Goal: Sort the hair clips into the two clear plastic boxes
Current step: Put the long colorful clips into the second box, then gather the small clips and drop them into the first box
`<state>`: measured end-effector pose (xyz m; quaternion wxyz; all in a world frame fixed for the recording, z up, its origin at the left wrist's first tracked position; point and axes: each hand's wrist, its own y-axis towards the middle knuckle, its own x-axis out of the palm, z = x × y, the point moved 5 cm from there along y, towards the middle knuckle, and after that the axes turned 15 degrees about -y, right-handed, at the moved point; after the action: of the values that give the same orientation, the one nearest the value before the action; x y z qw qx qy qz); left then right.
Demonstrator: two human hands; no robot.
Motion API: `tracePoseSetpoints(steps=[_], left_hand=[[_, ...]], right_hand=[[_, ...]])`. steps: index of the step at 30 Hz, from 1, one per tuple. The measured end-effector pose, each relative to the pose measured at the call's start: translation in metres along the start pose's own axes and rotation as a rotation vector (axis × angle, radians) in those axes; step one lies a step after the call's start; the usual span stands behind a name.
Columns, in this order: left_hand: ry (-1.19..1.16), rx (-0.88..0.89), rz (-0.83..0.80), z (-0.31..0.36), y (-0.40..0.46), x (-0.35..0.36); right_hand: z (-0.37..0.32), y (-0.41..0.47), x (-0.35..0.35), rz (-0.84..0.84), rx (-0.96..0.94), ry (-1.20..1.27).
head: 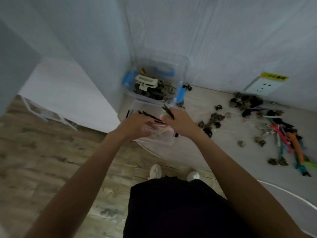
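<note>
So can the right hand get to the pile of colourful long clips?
Probably yes. The long clips lie loose on the table off to the right hand's side, with nothing covering them. But that hand already holds a black clip.

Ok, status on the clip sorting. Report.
Both hands over near clear box. Right hand grips black clip; left hand among long clips. Far box holds claw clips. Loose clips remain right.

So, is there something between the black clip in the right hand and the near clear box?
Nothing visible blocks it. The right hand holds a long black clip right over the open near box, which has no lid on. The left hand is also inside the box, beside it.
</note>
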<state>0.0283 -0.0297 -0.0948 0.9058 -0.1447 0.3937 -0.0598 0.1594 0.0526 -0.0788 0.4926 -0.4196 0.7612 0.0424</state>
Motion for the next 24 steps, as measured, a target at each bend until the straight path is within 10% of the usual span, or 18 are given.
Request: tracePoseSetpoints(steps=[10,17,24], left_hand=[[-0.042,0.125,0.322,-0.02,-0.03,-0.012],[-0.201,0.25,0.65,0.023,-0.036,-0.016],[-0.272,0.473,0.258,0.119,0.029,0.055]], right_hand=[[-0.043,0.027,0.037,0.005,-0.056,-0.529],[-0.018,-0.046,-0.011,0.625,-0.037,-0.255],[0.101,-0.132,-0.009,0.628,0.329,-0.188]])
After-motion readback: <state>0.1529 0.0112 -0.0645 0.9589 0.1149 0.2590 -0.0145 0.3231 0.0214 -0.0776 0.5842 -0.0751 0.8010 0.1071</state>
